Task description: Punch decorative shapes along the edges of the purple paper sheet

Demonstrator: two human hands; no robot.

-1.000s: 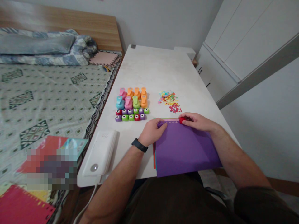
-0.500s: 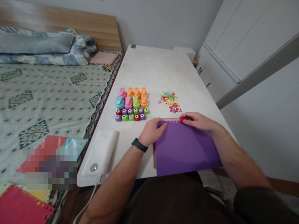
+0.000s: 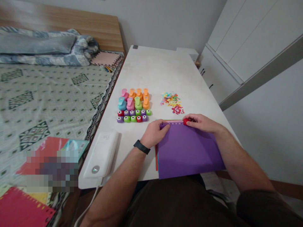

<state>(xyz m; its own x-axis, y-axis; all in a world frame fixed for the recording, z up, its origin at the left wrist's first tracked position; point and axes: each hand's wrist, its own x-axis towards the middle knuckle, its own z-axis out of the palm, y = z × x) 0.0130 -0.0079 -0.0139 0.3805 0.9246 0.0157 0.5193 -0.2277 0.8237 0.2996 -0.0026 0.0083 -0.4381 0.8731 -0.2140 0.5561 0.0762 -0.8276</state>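
A purple sheet of paper [image 3: 187,151] lies on a stack of coloured sheets at the near edge of the white table [image 3: 153,72]. My left hand [image 3: 155,132] rests on the sheet's far left corner, fingers curled down on it. My right hand [image 3: 201,123] pinches a small red paper punch [image 3: 186,121] set on the sheet's far edge. A row of small punched holes runs along that edge between my hands.
Several coloured paper punches [image 3: 133,105] stand in rows beyond my left hand. A pile of punched confetti [image 3: 172,101] lies to their right. A white power bank [image 3: 101,154] with a cable sits near the left table edge. A bed with coloured paper sheets [image 3: 50,148] is at left.
My right hand and the red punch have shifted slightly right along the sheet's far edge. My left hand has stayed in place.
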